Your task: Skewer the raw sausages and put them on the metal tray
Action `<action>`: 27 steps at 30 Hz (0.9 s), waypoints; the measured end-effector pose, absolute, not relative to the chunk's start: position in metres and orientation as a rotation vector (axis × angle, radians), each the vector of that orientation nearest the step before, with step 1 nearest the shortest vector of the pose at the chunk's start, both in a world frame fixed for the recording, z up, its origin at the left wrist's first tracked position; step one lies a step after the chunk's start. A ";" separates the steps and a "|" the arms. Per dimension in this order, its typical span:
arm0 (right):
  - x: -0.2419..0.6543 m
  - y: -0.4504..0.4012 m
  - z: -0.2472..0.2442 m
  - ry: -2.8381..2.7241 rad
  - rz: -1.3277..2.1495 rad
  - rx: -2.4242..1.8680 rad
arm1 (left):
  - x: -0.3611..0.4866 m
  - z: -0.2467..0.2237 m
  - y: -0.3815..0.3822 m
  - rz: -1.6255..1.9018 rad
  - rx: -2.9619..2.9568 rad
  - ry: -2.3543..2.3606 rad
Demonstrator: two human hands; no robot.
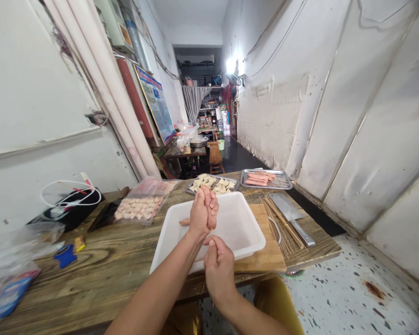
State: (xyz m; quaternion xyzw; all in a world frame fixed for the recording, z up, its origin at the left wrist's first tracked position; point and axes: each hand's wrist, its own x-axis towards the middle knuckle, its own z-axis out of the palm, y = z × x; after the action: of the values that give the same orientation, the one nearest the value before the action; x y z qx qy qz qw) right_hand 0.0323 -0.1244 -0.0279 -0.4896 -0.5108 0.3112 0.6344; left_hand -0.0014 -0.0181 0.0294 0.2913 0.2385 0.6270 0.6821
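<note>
Tightly, left hand [200, 214] clenched on a bamboo skewer [211, 232], right hand [219, 272] pinching it lower down in a narrow grip

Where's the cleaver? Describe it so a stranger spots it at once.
On the long wooden table, find the white plastic tray at its near edge. To the tray's right, past the wooden cutting board, lies a steel cleaver beside a spread of bamboo skewers, the only broad flat blade there.

A narrow food-prep corridor [237, 156] with skewers [282, 228] and steel trays [266, 179].
</note>
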 end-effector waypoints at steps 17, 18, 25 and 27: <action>0.070 -0.111 -0.030 -1.559 0.628 -1.210 | -0.006 0.021 -0.013 1.425 0.628 0.544; 0.077 -0.113 -0.028 -1.643 0.575 -1.276 | -0.008 0.020 -0.011 1.437 0.606 0.541; 0.103 -0.126 -0.019 -1.993 0.263 -1.631 | -0.019 0.023 -0.003 1.518 0.331 0.512; 0.104 -0.125 -0.019 -2.018 0.237 -1.704 | -0.019 0.023 -0.003 1.475 0.287 0.527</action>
State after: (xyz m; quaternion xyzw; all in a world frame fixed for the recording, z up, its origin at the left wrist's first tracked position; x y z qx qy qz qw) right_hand 0.1040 -0.1249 -0.0186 -0.6235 -0.7382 0.0866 0.2425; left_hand -0.0189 -0.0030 0.0235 0.1289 0.2364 0.6620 0.6994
